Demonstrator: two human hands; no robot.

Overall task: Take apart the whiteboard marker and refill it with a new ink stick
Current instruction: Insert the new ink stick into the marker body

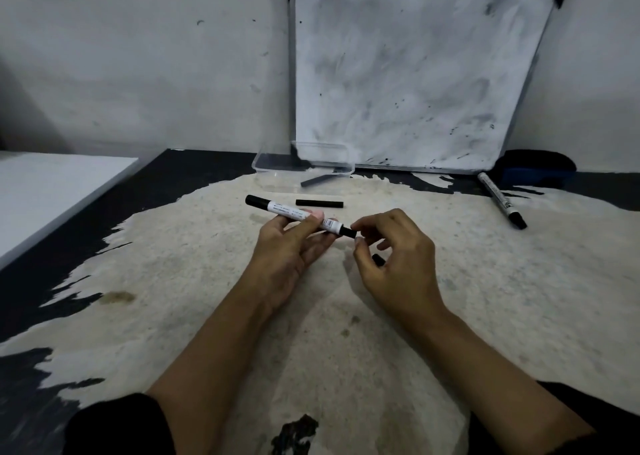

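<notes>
My left hand point(294, 243) holds a white whiteboard marker point(294, 214) with black ends, lying across its fingers, black cap end up-left. My right hand point(391, 253) pinches at the marker's black right end point(348, 232) with thumb and forefinger. A small black piece point(378, 259) shows under my right palm; I cannot tell whether the hand holds it. A black ink stick point(319, 203) lies on the worn table just beyond the marker. Another dark grey stick point(317, 180) lies by a clear plastic tray point(304, 163).
A smudged whiteboard point(415, 73) leans on the wall behind. A second marker point(502, 200) lies at the right, near a blue-black eraser point(535, 170). A white board point(52, 191) sits at the left edge. The table's pale worn top point(242, 298) spreads around my arms.
</notes>
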